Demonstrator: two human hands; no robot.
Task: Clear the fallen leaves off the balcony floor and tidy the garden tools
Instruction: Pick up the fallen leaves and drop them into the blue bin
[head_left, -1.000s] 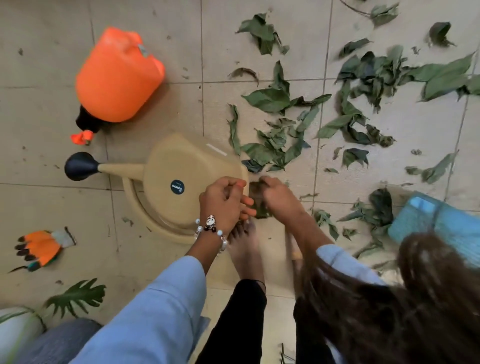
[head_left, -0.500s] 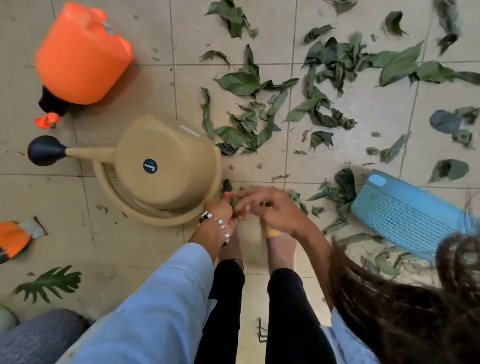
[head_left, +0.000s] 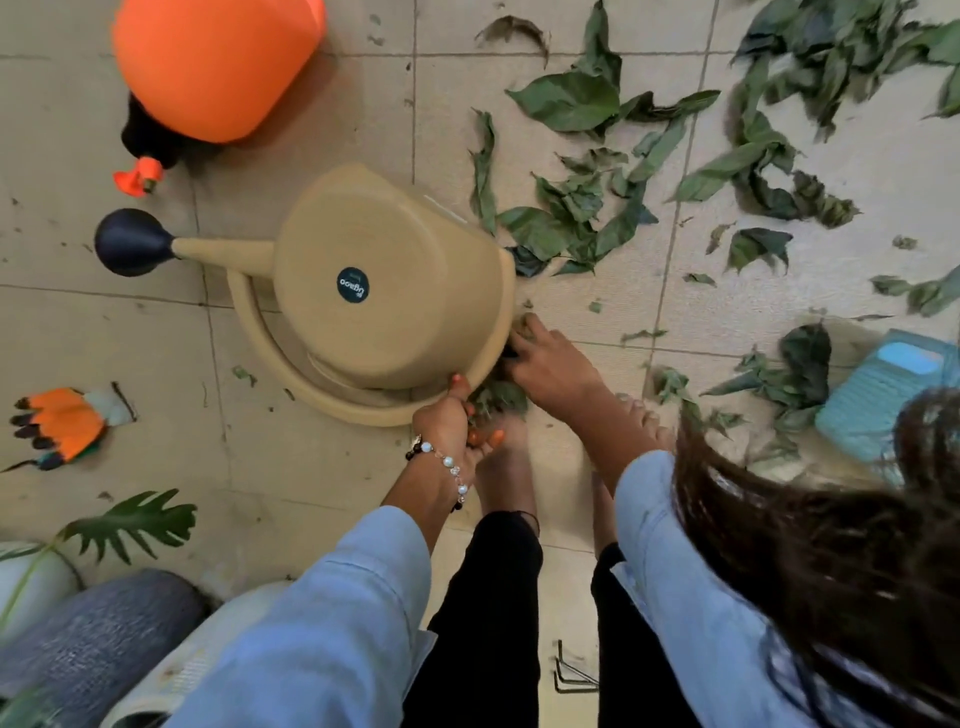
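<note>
The watering can (head_left: 384, 291) looks like matt tan plastic, smooth all over, with a glossy dark round sticker on its base and a smooth black plastic rose (head_left: 130, 241) at the spout's end. Above it, the orange sprayer (head_left: 213, 62) is smooth plastic with a soft sheen. The floor (head_left: 311, 493) beneath the can is beige tile, matt and faintly gritty, with thin grout lines. Right of the can, the leaves (head_left: 571, 98) are green, some slightly glossy, many crumpled and dull. Far right of the can, the blue dustpan (head_left: 878, 395) looks like ribbed plastic. Left of the can, the glove (head_left: 57, 423) appears to be knit cloth with an orange coating.
</note>
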